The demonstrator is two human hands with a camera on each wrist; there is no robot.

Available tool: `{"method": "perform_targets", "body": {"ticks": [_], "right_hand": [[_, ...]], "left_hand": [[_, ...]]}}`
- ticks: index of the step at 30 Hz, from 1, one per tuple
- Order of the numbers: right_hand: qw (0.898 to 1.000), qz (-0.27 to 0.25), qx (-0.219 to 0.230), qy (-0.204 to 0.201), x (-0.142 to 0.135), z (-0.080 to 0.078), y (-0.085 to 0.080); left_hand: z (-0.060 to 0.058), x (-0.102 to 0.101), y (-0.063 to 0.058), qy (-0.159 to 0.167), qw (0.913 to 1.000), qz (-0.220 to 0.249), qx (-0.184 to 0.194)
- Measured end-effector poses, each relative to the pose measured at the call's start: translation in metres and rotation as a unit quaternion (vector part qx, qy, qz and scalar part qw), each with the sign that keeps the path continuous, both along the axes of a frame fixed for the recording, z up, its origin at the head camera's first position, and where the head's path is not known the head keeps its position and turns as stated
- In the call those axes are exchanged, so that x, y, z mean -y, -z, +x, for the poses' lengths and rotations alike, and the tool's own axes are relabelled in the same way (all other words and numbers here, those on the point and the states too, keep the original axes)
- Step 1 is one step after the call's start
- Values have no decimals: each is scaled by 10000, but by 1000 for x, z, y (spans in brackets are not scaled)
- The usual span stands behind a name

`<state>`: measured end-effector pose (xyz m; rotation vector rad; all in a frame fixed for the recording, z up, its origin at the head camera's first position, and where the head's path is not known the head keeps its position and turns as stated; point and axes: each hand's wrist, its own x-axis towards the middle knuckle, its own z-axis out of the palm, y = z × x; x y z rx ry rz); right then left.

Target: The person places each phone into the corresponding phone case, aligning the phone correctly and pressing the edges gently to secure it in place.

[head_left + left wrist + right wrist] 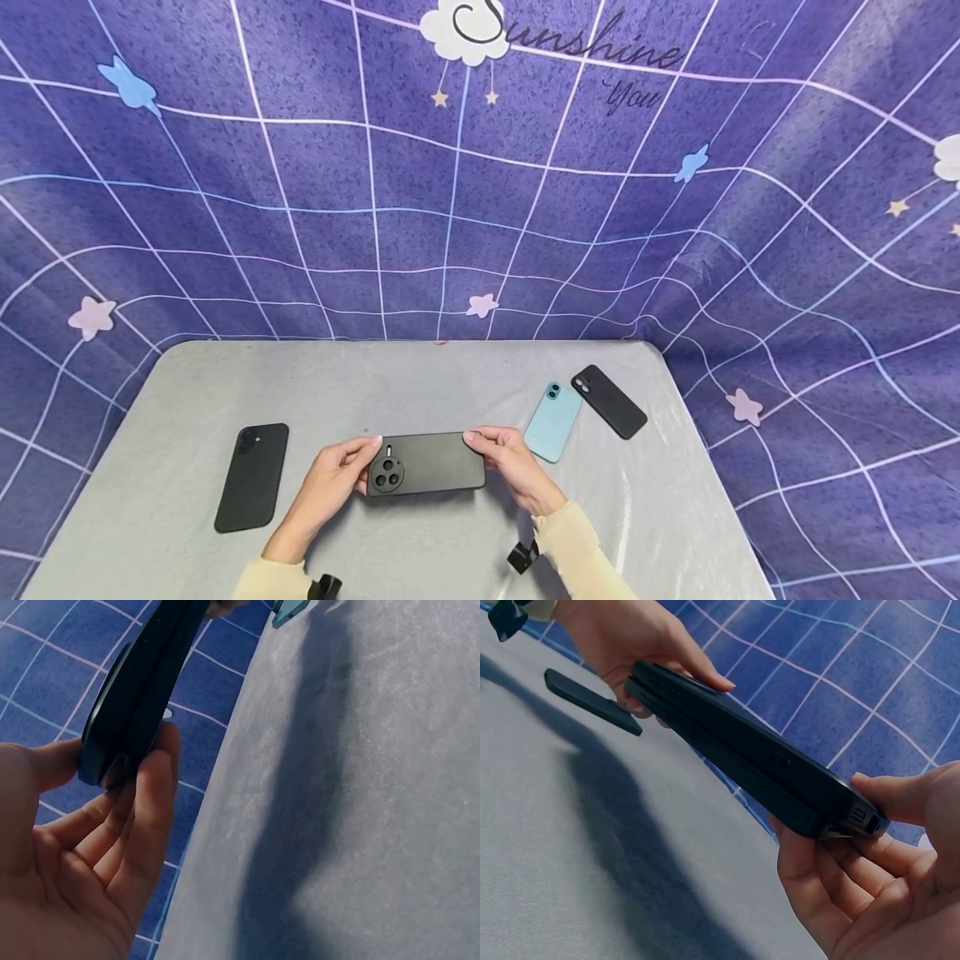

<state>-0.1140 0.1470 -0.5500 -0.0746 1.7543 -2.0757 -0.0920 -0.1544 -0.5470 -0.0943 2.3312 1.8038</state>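
A black phone (442,467) with a round, multi-lens camera bump is held level above the table, its back facing up. My left hand (335,473) pinches the camera end, thumb on top and fingers beneath. At the opposite end my right hand (516,468) grips it the same way. Seen edge-on in the right wrist view, the phone (742,750) shows two dark layers, one under the other, with port openings near the right hand's fingers (802,874). In the left wrist view, the left thumb (56,763) presses against its camera side.
On the grey-covered table (420,383), a black phone-shaped piece (252,477) lies at left. A light blue phone-shaped piece (553,423) and a black phone case (611,403) lie close together at right. A purple grid-patterned cloth (405,183) hangs behind.
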Motion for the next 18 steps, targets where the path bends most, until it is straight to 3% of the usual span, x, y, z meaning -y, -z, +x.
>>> {"method": "perform_targets", "body": {"ticks": [18], "right_hand": [[9999,101,-47,-9,4,-1,-1]], "left_hand": [[-2,-2,-1,-84,9965,-599,-568]]}}
